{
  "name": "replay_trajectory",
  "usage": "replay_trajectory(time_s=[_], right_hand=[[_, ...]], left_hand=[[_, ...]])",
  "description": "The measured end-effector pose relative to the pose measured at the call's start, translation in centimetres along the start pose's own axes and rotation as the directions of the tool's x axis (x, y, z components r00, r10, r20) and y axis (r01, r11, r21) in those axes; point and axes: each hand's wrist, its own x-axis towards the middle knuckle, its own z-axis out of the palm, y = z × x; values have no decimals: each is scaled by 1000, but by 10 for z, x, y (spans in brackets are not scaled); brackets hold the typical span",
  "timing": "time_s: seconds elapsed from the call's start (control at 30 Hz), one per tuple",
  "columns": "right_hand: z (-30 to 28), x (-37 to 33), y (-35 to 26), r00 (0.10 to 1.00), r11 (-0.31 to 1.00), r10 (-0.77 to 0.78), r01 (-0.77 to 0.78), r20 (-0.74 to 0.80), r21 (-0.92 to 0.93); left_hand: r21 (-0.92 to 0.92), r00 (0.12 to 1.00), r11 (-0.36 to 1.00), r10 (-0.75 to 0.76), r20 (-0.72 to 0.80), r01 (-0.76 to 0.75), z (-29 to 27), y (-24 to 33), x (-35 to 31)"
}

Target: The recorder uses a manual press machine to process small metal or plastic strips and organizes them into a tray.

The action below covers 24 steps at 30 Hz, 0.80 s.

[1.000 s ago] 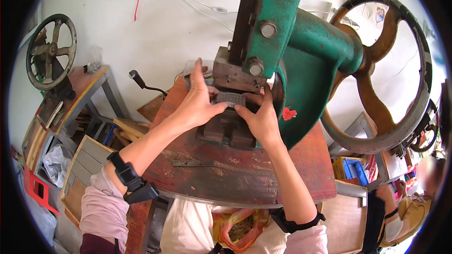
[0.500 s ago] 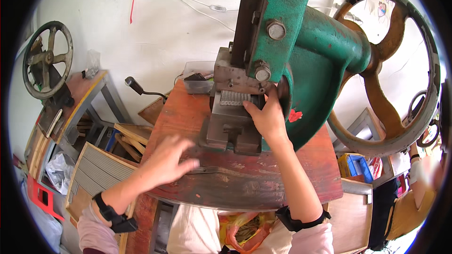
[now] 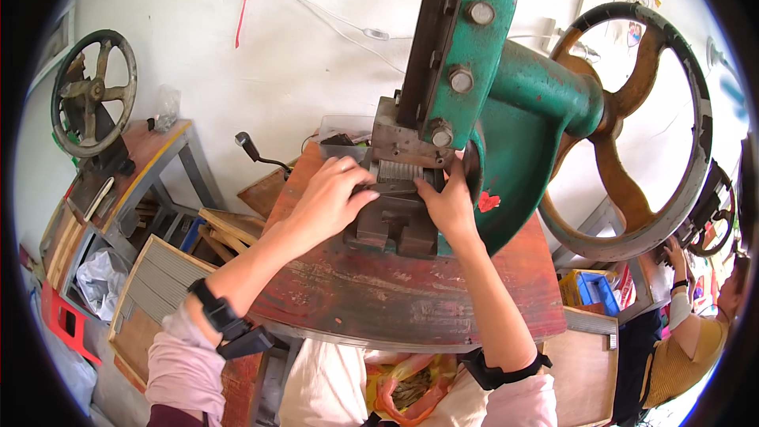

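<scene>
In front of me stands a green hand press [image 3: 531, 122] with a steel ram block [image 3: 407, 138]. Beneath that block, a finely ridged metal piece [image 3: 399, 171] sits on the dark steel die base [image 3: 395, 221]. My left hand [image 3: 328, 194] is at the base's left edge, thumb and fingers pinched on a thin, dark metal strip-like tool [image 3: 393, 187]. The tool spans the front of the ridged piece toward my right thumb. My right hand [image 3: 451, 202] rests at the base's right side, thumb and forefinger apart by the ram; I cannot make out anything held in it.
A large handwheel [image 3: 609, 245] is at the press's right. Behind the worn red table [image 3: 379, 292] stands a clear plastic box [image 3: 336, 125]. Another wheeled press [image 3: 93, 93] is far left. Ridged strips lie in a tray [image 3: 162, 269]. A person [image 3: 696, 348] works at far right.
My left hand has moved up and right from above the table to the die base, now with the thin tool that lay on the table. My right hand stays by the ram.
</scene>
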Motion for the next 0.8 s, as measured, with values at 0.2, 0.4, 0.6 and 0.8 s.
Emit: replay_trajectory(time_s=[0.2, 0.4, 0.6, 0.8], right_hand=[[-33, -50, -35, 983, 998, 52, -47, 174, -32], [-125, -94, -68, 954, 878, -170, 260, 246, -402], [-211, -97, -119, 960, 888, -278, 256, -3, -383], [-274, -72, -159, 743, 562, -661, 396, -106, -726]], left_hand=[[30, 904, 913, -408, 128, 408, 18, -8, 19], [254, 843, 888, -450, 296, 384, 33, 4, 19], [169, 791, 856, -516, 327, 489, 25, 1, 20], [18, 777, 816, -557, 295, 578, 30, -1, 17]])
